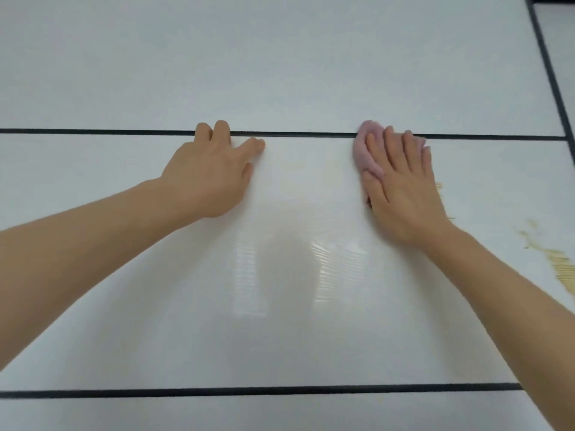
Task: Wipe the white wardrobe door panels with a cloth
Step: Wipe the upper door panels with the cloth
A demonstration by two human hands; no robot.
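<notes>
The glossy white wardrobe door panel (280, 275) fills the view, bounded by a thin black strip above (93, 131) and another below (249, 391). My right hand (401, 188) lies flat with straight fingers on a pink cloth (365, 150), pressing it against the panel just under the upper black strip. My left hand (211, 172) rests on the same panel to the left, its fingertips reaching the upper strip, holding nothing.
Yellowish smears (560, 265) mark the panel at the right. More white panels lie above (280, 57) and below (249, 415) the black strips. A dark vertical frame edge (550, 73) runs down the far right.
</notes>
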